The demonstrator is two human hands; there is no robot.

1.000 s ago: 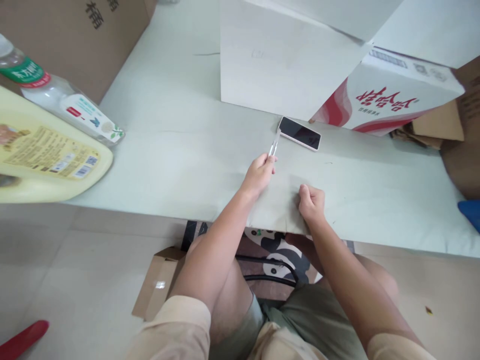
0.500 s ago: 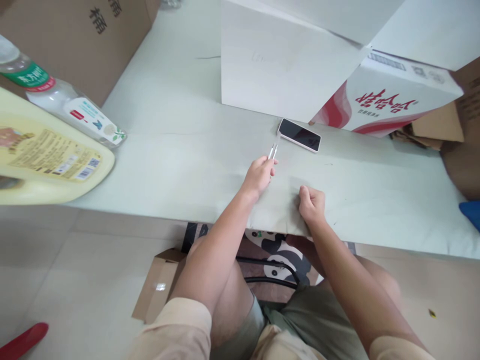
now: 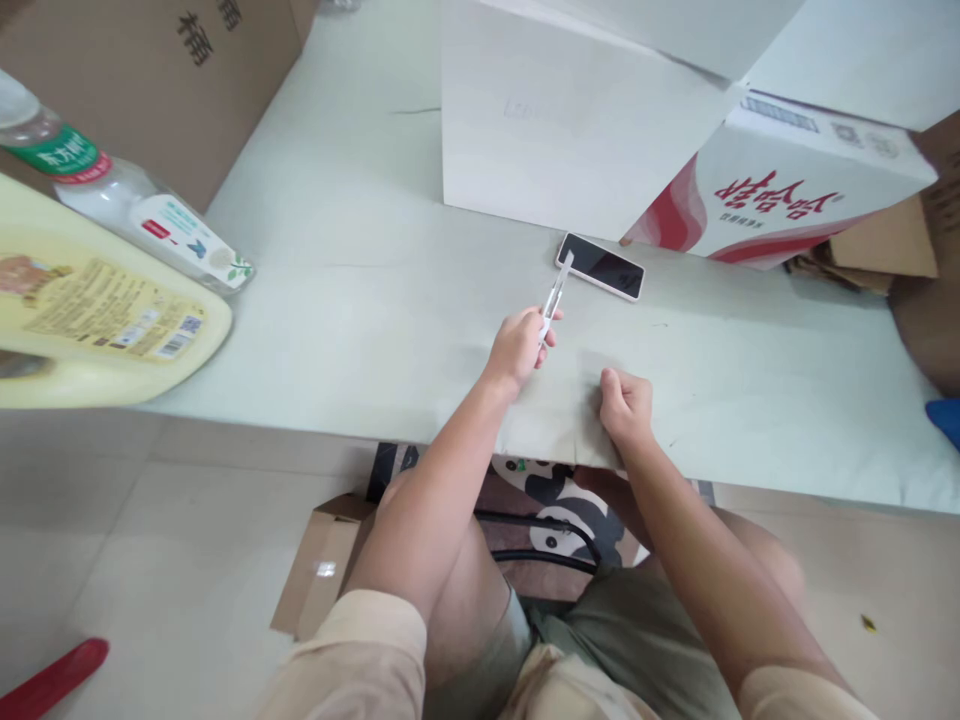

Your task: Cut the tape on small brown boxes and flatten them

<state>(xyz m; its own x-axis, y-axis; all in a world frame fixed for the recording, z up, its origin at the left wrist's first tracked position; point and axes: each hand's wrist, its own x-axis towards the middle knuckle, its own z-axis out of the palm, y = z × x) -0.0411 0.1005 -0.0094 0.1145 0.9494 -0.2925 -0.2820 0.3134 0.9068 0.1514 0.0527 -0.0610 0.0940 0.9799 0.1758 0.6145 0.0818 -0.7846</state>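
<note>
My left hand [image 3: 519,347] is closed around a thin silvery tool [image 3: 556,287], which looks like tweezers. Its tip points away from me, toward a dark-screened phone [image 3: 600,267] lying flat on the pale table [image 3: 360,300]. The tool's end reaches the phone's near-left corner; whether they touch is unclear. My right hand [image 3: 625,405] rests as a fist on the table near its front edge. What the fist holds, if anything, is hidden.
A white carton [image 3: 555,130] and a red-and-white printed box [image 3: 780,190] stand behind the phone. At left lie a yellow jug [image 3: 97,320] and a clear bottle [image 3: 127,205], with a brown cardboard box [image 3: 172,80] behind. Folded cardboard [image 3: 319,565] and a red object [image 3: 52,680] lie on the floor.
The tool in my left hand has swung up and forward again, its tip back by the phone's corner. My right hand has stayed put.
</note>
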